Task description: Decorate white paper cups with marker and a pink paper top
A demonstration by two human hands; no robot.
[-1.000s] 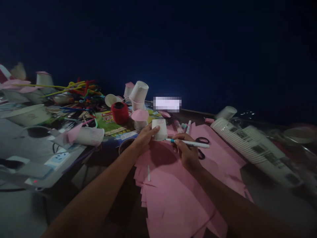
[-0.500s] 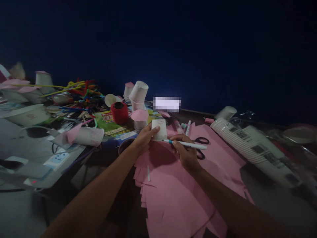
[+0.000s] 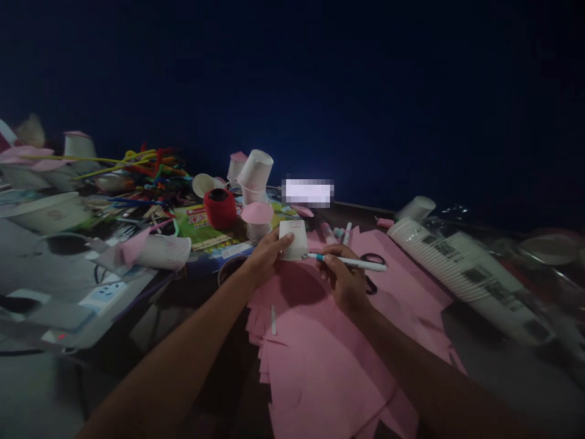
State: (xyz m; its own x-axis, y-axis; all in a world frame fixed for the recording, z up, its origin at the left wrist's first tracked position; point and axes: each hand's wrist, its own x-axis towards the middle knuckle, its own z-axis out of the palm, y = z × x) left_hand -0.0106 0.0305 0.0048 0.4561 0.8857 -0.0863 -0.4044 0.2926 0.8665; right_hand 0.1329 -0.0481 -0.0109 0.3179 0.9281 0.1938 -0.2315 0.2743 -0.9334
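My left hand (image 3: 270,255) is closed around the side of a white paper cup (image 3: 297,239), its thumb across the front. A small pink rectangle is drawn near the cup's upper edge. In my right hand (image 3: 342,277) is a white marker (image 3: 361,264) with a teal band, its tip beside the cup's lower right. A small dark mark shows on the cup close to that tip. Beneath both hands lie overlapping sheets of pink paper (image 3: 329,360). Black-handled scissors (image 3: 373,261) rest on the paper, partly hidden behind my right hand.
A red spool of yarn (image 3: 220,209) and a cup with a pink cone roof (image 3: 258,221) stand beyond my left hand. Stacked paper cups in plastic (image 3: 466,274) lie to the right. Coloured pipe cleaners (image 3: 150,163) are heaped at left, behind a power strip (image 3: 105,294).
The marker and my right hand have shifted slightly right, and the tip sits a little higher. A small dark mark now shows near the cup's lower right. My left hand keeps its hold.
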